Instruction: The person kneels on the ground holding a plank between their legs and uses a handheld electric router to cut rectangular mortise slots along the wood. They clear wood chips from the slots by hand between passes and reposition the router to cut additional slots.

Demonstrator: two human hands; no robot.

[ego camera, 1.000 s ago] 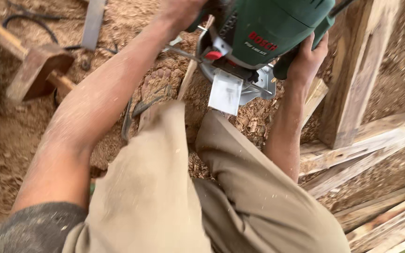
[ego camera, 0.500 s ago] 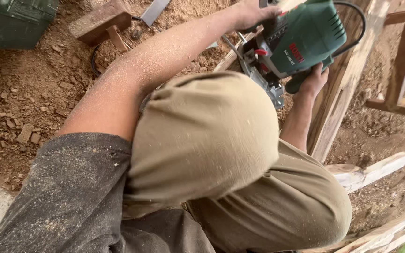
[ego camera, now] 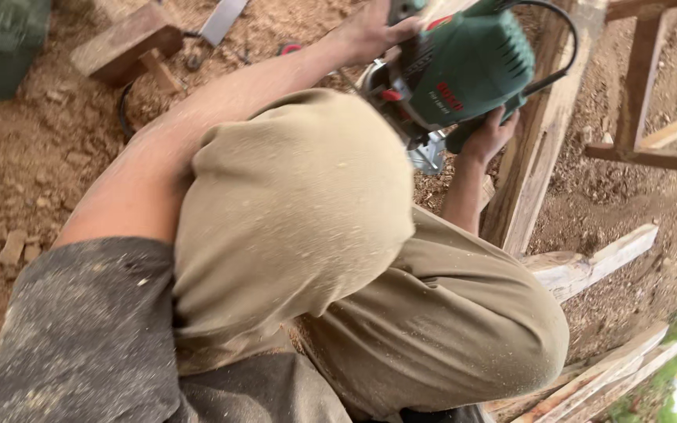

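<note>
Both hands hold a green electric power tool (ego camera: 468,74) with a metal base and a black cord. My left hand (ego camera: 370,31) grips its far end near the top of the view, the arm stretched out over my raised knee in dusty tan trousers (ego camera: 291,211). Under the tool's near side, my right hand (ego camera: 489,135) clasps the handle. The tool sits against a rough wooden beam (ego camera: 538,149) that runs down the right of centre. Its underside and the contact with the wood are partly hidden.
Sawdust and earth cover the ground (ego camera: 33,164). A wooden mallet-like block (ego camera: 123,43), a flat metal piece (ego camera: 225,16) and a dark green case (ego camera: 1,47) lie at top left. A wooden frame (ego camera: 640,94) stands at right, split planks (ego camera: 597,262) at lower right.
The view has swung and tilted, so my knee now fills the centre. The tool sits further right in view, and both hands have kept their grip.
</note>
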